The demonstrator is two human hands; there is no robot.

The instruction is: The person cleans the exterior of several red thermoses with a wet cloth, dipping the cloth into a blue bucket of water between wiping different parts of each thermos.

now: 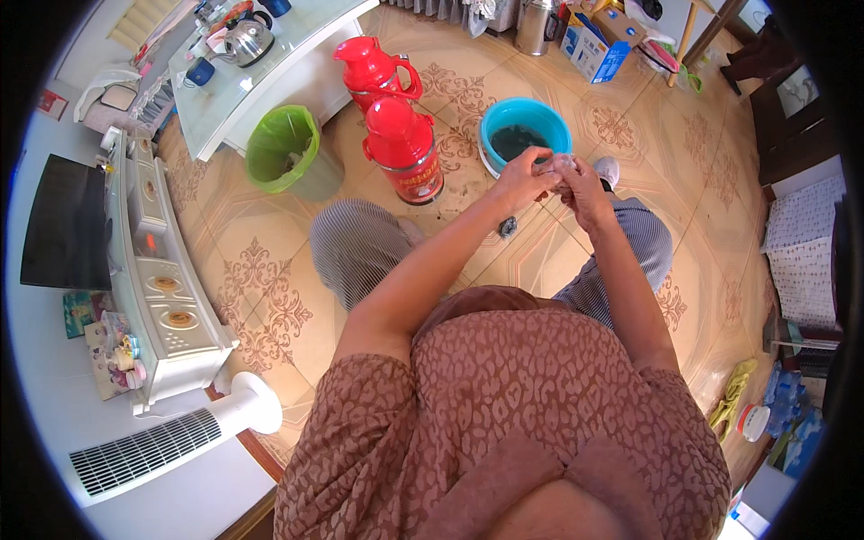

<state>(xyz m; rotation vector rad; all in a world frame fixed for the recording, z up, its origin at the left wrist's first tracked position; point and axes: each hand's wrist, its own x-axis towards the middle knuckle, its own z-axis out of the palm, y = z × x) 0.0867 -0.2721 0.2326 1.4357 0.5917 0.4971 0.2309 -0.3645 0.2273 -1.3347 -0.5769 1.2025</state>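
Note:
My left hand (521, 182) and my right hand (586, 192) meet between my knees, just on the near side of a turquoise plastic basin (563, 135). Both sets of fingers close around a small clear object (562, 163); fingers cover most of it, so its kind is unclear. Dark water (520, 142) fills the lower part of the basin. Below my left wrist, a steel wool scourer (507, 227) lies on the tiled floor. Two red vacuum flasks, a nearer one (408, 158) and a farther one (371, 67), stand upright left of the basin.
A bin with a green liner (280, 152) stands beside a glass-topped table (283, 61) bearing a steel kettle (248, 42). At the back are a steel flask (536, 27) and a blue-and-white carton (594, 50). A white tower fan (155, 449) is at lower left. Someone's dark-clothed leg (752, 61) shows at upper right.

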